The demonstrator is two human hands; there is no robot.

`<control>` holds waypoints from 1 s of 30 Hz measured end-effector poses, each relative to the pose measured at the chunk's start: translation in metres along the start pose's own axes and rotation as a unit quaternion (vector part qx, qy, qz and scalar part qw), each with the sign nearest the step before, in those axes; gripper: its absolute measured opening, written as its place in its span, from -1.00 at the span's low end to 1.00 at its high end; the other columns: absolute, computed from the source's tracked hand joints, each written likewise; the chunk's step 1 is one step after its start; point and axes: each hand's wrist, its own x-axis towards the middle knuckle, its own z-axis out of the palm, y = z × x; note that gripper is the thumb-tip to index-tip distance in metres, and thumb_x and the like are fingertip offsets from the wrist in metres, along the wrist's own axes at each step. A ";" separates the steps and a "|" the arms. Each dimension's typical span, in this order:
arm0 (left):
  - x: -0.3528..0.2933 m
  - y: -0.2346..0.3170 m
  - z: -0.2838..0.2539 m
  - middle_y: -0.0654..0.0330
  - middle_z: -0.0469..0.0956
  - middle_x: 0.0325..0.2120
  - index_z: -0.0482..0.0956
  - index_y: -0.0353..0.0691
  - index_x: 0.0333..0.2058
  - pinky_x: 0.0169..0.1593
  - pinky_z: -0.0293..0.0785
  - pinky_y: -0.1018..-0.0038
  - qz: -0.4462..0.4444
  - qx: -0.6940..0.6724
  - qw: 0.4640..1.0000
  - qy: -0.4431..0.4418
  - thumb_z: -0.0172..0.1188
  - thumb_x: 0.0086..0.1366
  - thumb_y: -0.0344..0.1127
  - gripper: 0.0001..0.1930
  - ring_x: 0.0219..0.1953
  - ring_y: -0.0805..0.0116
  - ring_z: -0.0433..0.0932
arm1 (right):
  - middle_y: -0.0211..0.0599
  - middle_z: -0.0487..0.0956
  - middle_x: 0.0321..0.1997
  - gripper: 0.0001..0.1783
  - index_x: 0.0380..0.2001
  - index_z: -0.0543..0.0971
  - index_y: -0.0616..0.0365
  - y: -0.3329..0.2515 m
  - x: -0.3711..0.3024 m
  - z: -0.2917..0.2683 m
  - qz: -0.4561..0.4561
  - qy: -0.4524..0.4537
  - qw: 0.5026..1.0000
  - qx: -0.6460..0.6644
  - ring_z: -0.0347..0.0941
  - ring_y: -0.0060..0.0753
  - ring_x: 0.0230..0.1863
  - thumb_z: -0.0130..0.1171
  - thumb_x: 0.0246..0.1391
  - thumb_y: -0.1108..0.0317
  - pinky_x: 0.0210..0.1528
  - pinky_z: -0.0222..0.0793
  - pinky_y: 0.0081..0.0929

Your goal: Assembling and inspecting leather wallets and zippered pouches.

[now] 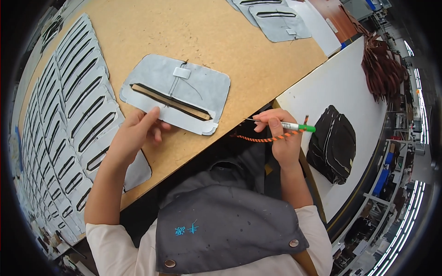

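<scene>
A light grey leather-like panel [209, 85] lies on the work table, with a long dark-edged slot, a small pale tab and loose dark threads. My left hand [145, 125] pinches its near edge, thumb on top and fingers curled beneath. Off the table's front edge, my right hand [280, 133] grips a pen-shaped tool [290, 125] with a white barrel and green end. The tool's thin metal tip points left toward the panel, apart from it. An orange-and-black braided cord [267, 139] hangs from the tool's green end and loops under my fingers.
Overlapping rows of slotted grey panels [69, 115] cover the left side of the wooden table [184, 27]. More grey panels [285, 27] lie at the far edge. On the white side table [336, 87] sit a black stack of pieces [334, 145] and dark red strips [381, 66].
</scene>
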 end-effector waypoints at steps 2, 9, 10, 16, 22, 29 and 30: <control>-0.014 0.010 -0.003 0.27 0.52 -0.55 0.49 -0.30 -0.35 -0.46 0.33 0.62 -0.024 0.098 0.994 -0.037 -0.01 0.37 -0.12 -0.67 -0.58 0.60 0.39 | -0.12 0.57 -0.38 -0.77 -0.37 0.49 0.33 0.002 0.005 0.006 0.032 -0.010 0.999 0.002 0.48 -0.47 -0.46 -0.09 0.26 0.39 -0.26 0.45 -0.46; -0.010 0.007 0.034 0.22 0.51 -0.48 0.55 -0.20 -0.38 -0.30 0.37 0.45 0.323 0.444 0.836 0.008 0.24 0.10 -0.40 -0.90 -0.38 0.31 0.48 | -0.35 0.54 -0.51 -0.76 -0.42 0.50 0.27 0.009 0.035 0.034 0.118 -0.082 0.985 0.098 0.48 -0.64 -0.46 0.01 0.24 0.32 -0.42 0.37 -0.65; -0.003 0.004 0.039 0.23 0.51 -0.37 0.54 -0.18 -0.34 -0.18 0.35 0.40 0.397 0.462 0.793 0.005 0.24 0.09 -0.41 -0.86 -0.26 0.29 0.46 | -0.36 0.54 -0.51 -0.77 -0.42 0.50 0.27 0.011 0.037 0.034 0.135 -0.100 0.982 0.088 0.46 -0.65 -0.47 0.02 0.24 0.33 -0.42 0.36 -0.66; 0.026 -0.001 0.038 0.32 0.47 -0.08 0.49 -0.12 -0.25 0.11 0.20 0.22 0.490 0.474 0.726 -0.090 0.24 0.07 -0.43 -0.77 0.03 0.28 0.40 | -0.33 0.55 -0.47 -0.74 -0.42 0.51 0.28 0.010 0.042 0.036 0.176 -0.128 0.973 0.072 0.45 -0.64 -0.46 -0.05 0.26 0.35 -0.35 0.39 -0.62; 0.033 -0.004 0.037 0.37 0.51 -0.05 0.51 -0.10 -0.29 0.21 0.12 0.17 0.467 0.430 0.763 -0.123 0.23 0.11 -0.41 -0.82 0.12 0.27 0.36 | -0.32 0.56 -0.44 -0.76 -0.43 0.49 0.27 0.012 0.052 0.034 0.207 -0.168 0.960 0.082 0.44 -0.63 -0.48 -0.04 0.25 0.35 -0.32 0.41 -0.60; 0.033 -0.004 0.038 0.38 0.54 -0.08 0.50 -0.10 -0.32 0.21 0.10 0.14 0.447 0.443 0.769 -0.112 0.23 0.11 -0.40 -0.85 0.12 0.25 0.36 | -0.28 0.58 -0.42 -0.86 -0.42 0.50 0.26 0.002 0.059 0.027 0.190 -0.260 0.946 -0.039 0.51 -0.51 -0.45 0.10 0.14 0.39 -0.36 0.43 -0.57; 0.033 -0.005 0.038 0.38 0.54 -0.08 0.50 -0.10 -0.32 0.21 0.10 0.14 0.446 0.442 0.770 -0.113 0.23 0.11 -0.40 -0.85 0.12 0.25 0.36 | -0.28 0.58 -0.42 -0.86 -0.42 0.50 0.26 0.001 0.052 0.029 0.192 -0.260 0.946 -0.039 0.51 -0.51 -0.45 0.10 0.14 0.39 -0.36 0.43 -0.57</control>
